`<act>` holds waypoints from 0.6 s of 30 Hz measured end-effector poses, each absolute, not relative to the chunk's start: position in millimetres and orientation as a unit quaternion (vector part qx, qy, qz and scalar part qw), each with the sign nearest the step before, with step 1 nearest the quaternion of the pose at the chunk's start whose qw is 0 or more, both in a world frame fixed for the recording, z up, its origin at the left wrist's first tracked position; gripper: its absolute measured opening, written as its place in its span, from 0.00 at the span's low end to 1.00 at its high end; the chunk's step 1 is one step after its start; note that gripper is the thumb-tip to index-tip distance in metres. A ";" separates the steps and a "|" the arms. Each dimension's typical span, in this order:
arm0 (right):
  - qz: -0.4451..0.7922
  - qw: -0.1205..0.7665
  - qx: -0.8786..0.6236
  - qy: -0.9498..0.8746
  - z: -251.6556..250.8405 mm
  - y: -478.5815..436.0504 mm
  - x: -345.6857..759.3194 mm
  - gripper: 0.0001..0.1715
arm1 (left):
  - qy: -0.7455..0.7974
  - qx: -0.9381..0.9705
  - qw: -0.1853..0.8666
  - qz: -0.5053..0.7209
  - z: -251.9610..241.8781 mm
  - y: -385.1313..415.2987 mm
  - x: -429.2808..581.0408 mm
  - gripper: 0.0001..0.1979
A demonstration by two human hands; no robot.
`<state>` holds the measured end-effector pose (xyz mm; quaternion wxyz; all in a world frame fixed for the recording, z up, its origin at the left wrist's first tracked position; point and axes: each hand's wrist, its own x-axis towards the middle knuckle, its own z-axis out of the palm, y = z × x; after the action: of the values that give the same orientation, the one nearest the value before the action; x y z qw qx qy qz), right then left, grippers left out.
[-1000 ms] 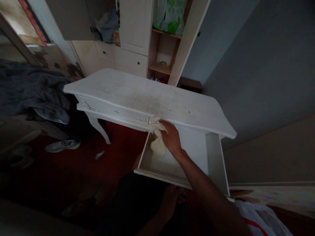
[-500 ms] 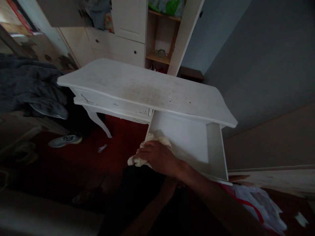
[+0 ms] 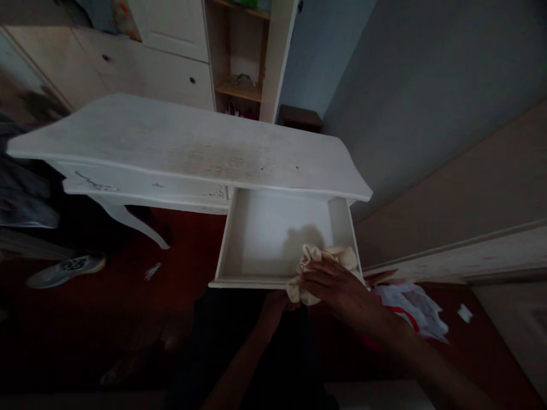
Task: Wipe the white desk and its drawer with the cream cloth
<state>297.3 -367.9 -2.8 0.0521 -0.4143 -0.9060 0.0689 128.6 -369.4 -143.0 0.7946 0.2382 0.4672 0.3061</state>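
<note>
A cream cloth [image 3: 305,290] is bunched under my right hand [image 3: 337,287], whose fingers curl over it at the right end of the drawer's front edge. The white drawer [image 3: 217,279] is pulled out from the white desk [image 3: 171,134], and its bare inside shows a shadow near the cloth. Just below the middle of the drawer front is my left hand [image 3: 273,310]. Its fingers are mostly hidden in the dark under the drawer, so their grip cannot be made out. Dark smudges mark the desktop.
Behind the desk stands a white cabinet [image 3: 171,71] with open shelves. A grey wall [image 3: 419,102] runs along the right. On the red floor are a shoe [image 3: 66,270] at left and a white plastic bag [image 3: 412,307] at right. Dark clothing [image 3: 25,188] hangs at far left.
My right hand has carried the cloth from the drawer's left side to the right end of its front. The view has turned right, and my left hand now shows more plainly below the drawer.
</note>
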 end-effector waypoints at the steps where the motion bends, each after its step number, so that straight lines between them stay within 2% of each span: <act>1: 0.057 0.052 -0.431 -0.899 -1.5 -373.3 310.7 0.24 | 0.459 0.252 0.798 0.299 -145.1 -369.3 128.8 0.25; 5: 0.032 0.041 -0.451 -0.891 3.1 -381.7 351.1 0.26 | 0.456 0.296 0.789 0.286 -157.1 -365.0 125.4 0.34; 9: 0.018 0.046 -0.419 -0.906 -6.7 -362.7 375.9 0.24 | 0.466 0.298 0.792 0.259 -168.8 -359.1 123.4 0.36; 14: -0.032 0.054 -0.395 -0.917 -29.5 -306.6 400.6 0.29 | 0.479 0.289 0.788 0.258 -180.1 -358.0 125.0 0.40; 18: -0.027 0.068 -0.380 -0.922 -29.7 -255.0 411.1 0.32 | 0.481 0.288 0.789 0.251 -183.5 -356.2 125.3 0.41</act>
<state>411.1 -255.0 -29.7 0.0684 -0.3798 -0.9221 -0.0274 125.3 -356.2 -183.5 0.7894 0.2880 0.4806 0.2509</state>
